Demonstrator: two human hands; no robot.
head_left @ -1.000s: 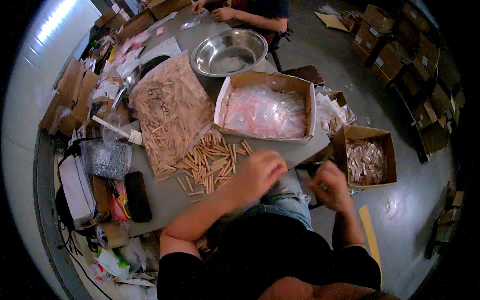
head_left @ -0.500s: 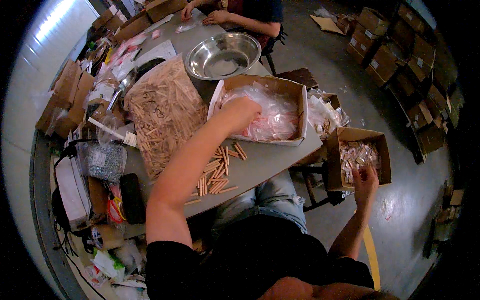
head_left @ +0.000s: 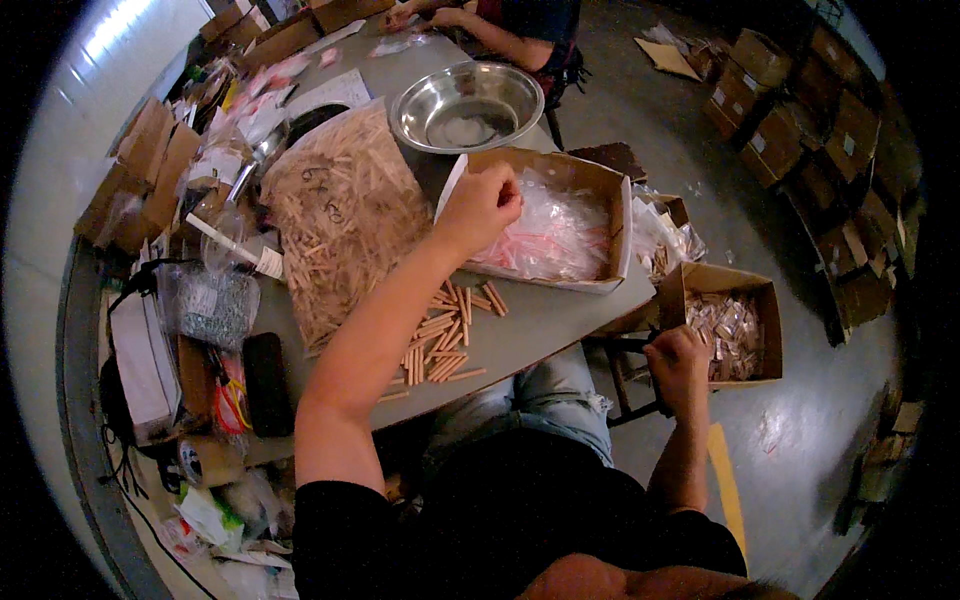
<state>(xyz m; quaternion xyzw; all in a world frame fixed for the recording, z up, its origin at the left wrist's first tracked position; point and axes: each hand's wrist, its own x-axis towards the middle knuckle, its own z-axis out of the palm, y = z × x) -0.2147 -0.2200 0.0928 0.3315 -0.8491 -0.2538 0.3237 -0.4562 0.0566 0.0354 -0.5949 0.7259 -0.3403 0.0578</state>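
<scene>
My left hand point(head_left: 484, 208) is raised over the left end of a white-edged carton point(head_left: 625, 235) of clear plastic bags point(head_left: 560, 230) with red strips. Its fingers are curled together, and whatever they may hold is hidden. Beside the left wall of a brown cardboard box point(head_left: 770, 330), my right hand point(head_left: 680, 362) is closed, its fingertips turned out of sight. Small clear packets with wooden pieces point(head_left: 722, 322) fill that box's bottom. Short wooden sticks point(head_left: 437, 335) lie loose on the table below my left forearm.
A large bag of wooden sticks point(head_left: 345, 200) lies left of my forearm, with a steel basin point(head_left: 468, 108) behind the carton. A black phone-like case point(head_left: 265, 385) sits at the table's left. Across the table is another person's arm point(head_left: 505, 42). Cartons point(head_left: 775, 140) are stacked at right.
My left hand has lifted from among the plastic bags to above the carton's left side. My right hand has moved left, out of the box of packets, and its fingers have curled in.
</scene>
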